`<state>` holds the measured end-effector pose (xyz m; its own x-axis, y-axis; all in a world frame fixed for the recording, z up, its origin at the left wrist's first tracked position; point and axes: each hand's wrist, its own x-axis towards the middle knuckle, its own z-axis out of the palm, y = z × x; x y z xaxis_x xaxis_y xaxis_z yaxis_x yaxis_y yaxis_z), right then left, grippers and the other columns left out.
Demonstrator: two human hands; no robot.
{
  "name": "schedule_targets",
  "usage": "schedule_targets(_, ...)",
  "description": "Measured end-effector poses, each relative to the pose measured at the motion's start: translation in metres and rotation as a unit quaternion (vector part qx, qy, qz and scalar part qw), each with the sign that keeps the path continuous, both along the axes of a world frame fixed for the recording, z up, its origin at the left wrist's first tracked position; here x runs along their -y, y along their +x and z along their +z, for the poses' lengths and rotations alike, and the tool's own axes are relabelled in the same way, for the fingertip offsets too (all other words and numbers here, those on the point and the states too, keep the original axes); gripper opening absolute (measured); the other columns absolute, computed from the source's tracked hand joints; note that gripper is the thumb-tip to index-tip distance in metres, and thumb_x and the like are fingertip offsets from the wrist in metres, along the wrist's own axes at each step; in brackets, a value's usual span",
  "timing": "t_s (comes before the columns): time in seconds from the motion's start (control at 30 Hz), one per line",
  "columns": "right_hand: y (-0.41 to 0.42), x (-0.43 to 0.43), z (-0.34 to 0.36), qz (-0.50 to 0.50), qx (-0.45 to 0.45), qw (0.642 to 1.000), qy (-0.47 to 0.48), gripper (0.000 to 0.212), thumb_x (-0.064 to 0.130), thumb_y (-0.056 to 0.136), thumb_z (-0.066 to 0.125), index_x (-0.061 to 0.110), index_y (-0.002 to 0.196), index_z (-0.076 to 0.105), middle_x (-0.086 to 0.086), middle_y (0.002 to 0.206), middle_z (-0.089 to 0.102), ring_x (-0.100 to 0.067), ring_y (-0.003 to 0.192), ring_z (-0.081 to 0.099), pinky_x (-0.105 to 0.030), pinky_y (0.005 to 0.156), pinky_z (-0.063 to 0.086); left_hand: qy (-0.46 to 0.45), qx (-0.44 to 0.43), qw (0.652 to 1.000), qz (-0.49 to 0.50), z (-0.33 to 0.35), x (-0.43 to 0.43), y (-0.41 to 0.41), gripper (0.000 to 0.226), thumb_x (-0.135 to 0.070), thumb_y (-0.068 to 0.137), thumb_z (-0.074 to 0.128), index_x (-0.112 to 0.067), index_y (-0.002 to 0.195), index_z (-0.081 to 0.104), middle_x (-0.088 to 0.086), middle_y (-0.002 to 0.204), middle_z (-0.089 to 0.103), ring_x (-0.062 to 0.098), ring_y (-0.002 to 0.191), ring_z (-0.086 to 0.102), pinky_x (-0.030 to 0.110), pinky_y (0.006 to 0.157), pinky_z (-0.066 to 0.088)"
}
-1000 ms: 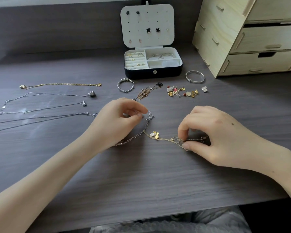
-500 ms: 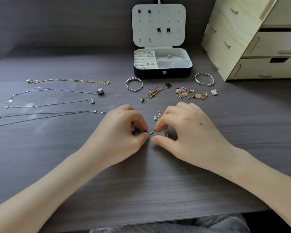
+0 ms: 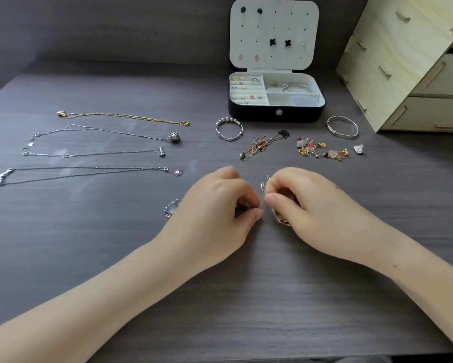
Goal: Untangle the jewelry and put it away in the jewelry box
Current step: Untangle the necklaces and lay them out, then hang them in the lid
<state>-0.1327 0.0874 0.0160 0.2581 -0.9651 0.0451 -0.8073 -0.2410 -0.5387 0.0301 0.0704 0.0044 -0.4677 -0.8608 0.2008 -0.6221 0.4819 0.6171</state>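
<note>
My left hand (image 3: 220,213) and my right hand (image 3: 306,208) meet at the middle of the dark table, fingertips almost touching. Both pinch a tangled chain (image 3: 263,186) of silver links and gold charms; most of it is hidden under the fingers. A gold part of the chain (image 3: 281,220) shows under my right thumb, and a silver end (image 3: 171,208) pokes out left of my left hand. The open jewelry box (image 3: 276,112), black outside and white inside, stands at the back with rings and a bangle in its compartments.
Several straightened necklaces (image 3: 102,153) lie in rows on the left. A beaded bangle (image 3: 229,129), a rose-gold tangle (image 3: 263,145), a pile of charms (image 3: 322,150) and a silver bangle (image 3: 342,127) lie before the box. A wooden drawer unit (image 3: 409,64) stands at the right.
My hands, first apart with the chain stretched between them, have come together and bunched the chain. A silver end now shows left of my left hand.
</note>
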Motion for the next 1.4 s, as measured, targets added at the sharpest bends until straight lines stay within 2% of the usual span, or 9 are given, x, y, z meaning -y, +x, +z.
schedule_targets(0.2,-0.005,0.002,0.006,-0.026,0.064,0.996,0.05,0.018,0.018,0.093,0.05,0.024,0.076,0.05,0.009,0.07,0.058,-0.005,0.068,0.053,-0.019,0.063,0.038,0.069,-0.044,0.997,0.001,0.003,0.005,0.004,0.007,-0.017,0.08,0.07,-0.019,0.073,0.07,-0.008,0.072,0.058,0.006,0.067,0.052,0.009,0.059,0.034)
schedule_targets(0.33,-0.006,0.0,0.006,-0.033,0.062,0.997,0.039,0.019,0.017,0.093,0.05,0.026,0.076,0.048,0.009,0.07,0.061,-0.004,0.069,0.054,-0.021,0.065,0.04,0.147,-0.104,0.984,0.009,0.007,0.009,0.008,0.009,-0.016,0.079,0.071,-0.019,0.07,0.07,-0.01,0.06,0.058,0.001,0.054,0.048,0.008,0.055,0.035)
schedule_targets(0.53,-0.006,-0.004,0.009,-0.037,0.042,0.998,0.028,0.017,0.021,0.091,0.052,0.028,0.076,0.048,0.012,0.067,0.061,-0.001,0.067,0.052,-0.014,0.059,0.036,0.242,-0.17,0.955,-0.008,0.011,0.008,0.01,0.007,-0.021,0.079,0.073,-0.019,0.072,0.069,-0.006,0.068,0.067,0.002,0.059,0.053,0.018,0.061,0.042)
schedule_targets(0.7,-0.004,-0.007,0.011,-0.033,0.079,0.996,-0.004,0.006,0.024,0.088,0.056,0.029,0.086,0.057,0.017,0.073,0.059,-0.007,0.076,0.051,-0.015,0.069,0.038,0.282,-0.219,0.934,-0.013,0.014,0.01,0.008,0.01,-0.025,0.069,0.062,-0.017,0.075,0.065,0.004,0.082,0.073,0.036,0.074,0.057,0.036,0.071,0.041)
schedule_targets(0.77,-0.004,-0.007,0.01,-0.025,0.081,0.996,-0.038,0.006,0.028,0.087,0.059,0.03,0.088,0.064,0.021,0.073,0.057,-0.007,0.077,0.05,-0.014,0.072,0.037,0.287,-0.234,0.929,-0.012,0.015,0.008,0.007,0.011,-0.023,0.068,0.063,-0.014,0.074,0.065,0.007,0.082,0.073,0.04,0.083,0.06,0.041,0.076,0.044)
schedule_targets(0.9,-0.003,-0.006,0.005,-0.01,0.058,0.991,-0.116,0.014,0.034,0.079,0.056,0.028,0.076,0.068,0.021,0.065,0.052,-0.006,0.068,0.043,-0.016,0.064,0.035,0.288,-0.238,0.927,-0.015,0.016,0.006,0.006,0.009,-0.02,0.066,0.063,-0.014,0.071,0.066,0.014,0.082,0.071,0.022,0.075,0.059,0.033,0.072,0.041)
schedule_targets(1.17,0.0,-0.006,0.001,-0.001,-0.025,0.966,-0.256,0.017,0.023,0.079,0.054,0.016,0.068,0.065,0.008,0.063,0.058,-0.013,0.061,0.043,-0.026,0.062,0.034,0.265,-0.239,0.934,0.002,0.014,0.006,0.003,0.019,-0.03,0.066,0.071,-0.012,0.067,0.064,-0.004,0.061,0.064,0.01,0.058,0.049,0.02,0.056,0.037)
schedule_targets(1.27,-0.001,-0.007,0.003,-0.008,0.002,0.974,-0.225,0.009,0.019,0.076,0.061,0.017,0.068,0.065,0.01,0.064,0.058,-0.01,0.063,0.042,-0.026,0.062,0.035,0.265,-0.248,0.932,0.008,0.013,0.007,0.003,0.019,-0.022,0.065,0.071,-0.006,0.065,0.061,-0.002,0.063,0.065,0.01,0.058,0.049,0.016,0.053,0.038)
schedule_targets(1.4,-0.002,-0.009,0.009,-0.025,0.077,0.992,-0.095,0.007,0.026,0.073,0.061,0.028,0.067,0.062,0.019,0.062,0.054,-0.01,0.067,0.044,-0.017,0.062,0.035,0.27,-0.246,0.931,0.008,0.013,0.006,0.002,0.016,-0.017,0.062,0.068,-0.005,0.059,0.057,0.0,0.068,0.069,0.009,0.059,0.053,0.015,0.055,0.041)
